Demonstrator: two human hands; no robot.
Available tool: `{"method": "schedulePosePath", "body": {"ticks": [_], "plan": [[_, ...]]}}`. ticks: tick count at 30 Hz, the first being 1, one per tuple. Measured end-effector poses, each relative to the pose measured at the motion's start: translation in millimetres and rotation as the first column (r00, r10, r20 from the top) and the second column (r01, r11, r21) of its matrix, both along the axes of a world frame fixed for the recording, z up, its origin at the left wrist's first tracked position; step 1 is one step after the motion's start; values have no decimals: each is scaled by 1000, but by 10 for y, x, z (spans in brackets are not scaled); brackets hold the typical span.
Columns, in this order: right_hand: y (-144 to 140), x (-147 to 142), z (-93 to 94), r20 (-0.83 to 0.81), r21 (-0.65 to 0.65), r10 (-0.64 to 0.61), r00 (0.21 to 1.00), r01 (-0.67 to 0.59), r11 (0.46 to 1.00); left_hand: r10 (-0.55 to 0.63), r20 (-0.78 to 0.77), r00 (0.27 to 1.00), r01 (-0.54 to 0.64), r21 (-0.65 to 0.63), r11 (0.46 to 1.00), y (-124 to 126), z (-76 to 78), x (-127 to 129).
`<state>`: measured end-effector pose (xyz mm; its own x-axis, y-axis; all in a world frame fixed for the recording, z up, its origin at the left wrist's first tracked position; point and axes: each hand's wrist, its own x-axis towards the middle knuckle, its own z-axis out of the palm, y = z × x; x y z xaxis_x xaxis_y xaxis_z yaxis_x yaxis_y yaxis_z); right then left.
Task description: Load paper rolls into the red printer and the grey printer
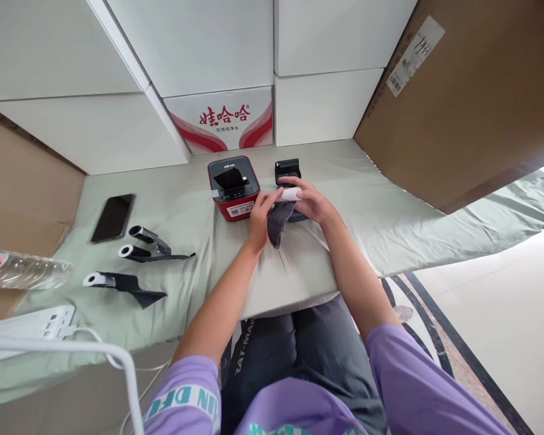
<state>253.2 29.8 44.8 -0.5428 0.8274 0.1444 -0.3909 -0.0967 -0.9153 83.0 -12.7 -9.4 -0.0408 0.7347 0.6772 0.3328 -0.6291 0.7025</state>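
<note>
A small roll of white paper (291, 194) with a dark, blackened strip (278, 225) hanging from it is held between both hands above the covered surface. My left hand (259, 216) is closed at the roll's left end, fingertips pressed against it. On the other side, my right hand (316, 202) grips the right end with curled fingers. Just behind the roll stands a small black device (288, 169), partly hidden by my right hand. To the left of my left hand sits a red and black printer (236, 188), a black strip sticking out of its top.
Several rolls with dark tails, one a paper roll (100, 280), lie at left. Nearby are a black phone (113, 218), a water bottle (31, 270) and a white power strip (49, 323). White boxes (330, 109) line the back; a large brown carton (471, 103) stands right.
</note>
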Motion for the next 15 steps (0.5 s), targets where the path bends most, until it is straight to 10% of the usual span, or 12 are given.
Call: {"method": "schedulePosePath", "body": {"ticks": [15], "plan": [[-29,-14,6,106,92,-41,994,31,995,131,-39,991,-129,57,990,18,-46,-39]]}}
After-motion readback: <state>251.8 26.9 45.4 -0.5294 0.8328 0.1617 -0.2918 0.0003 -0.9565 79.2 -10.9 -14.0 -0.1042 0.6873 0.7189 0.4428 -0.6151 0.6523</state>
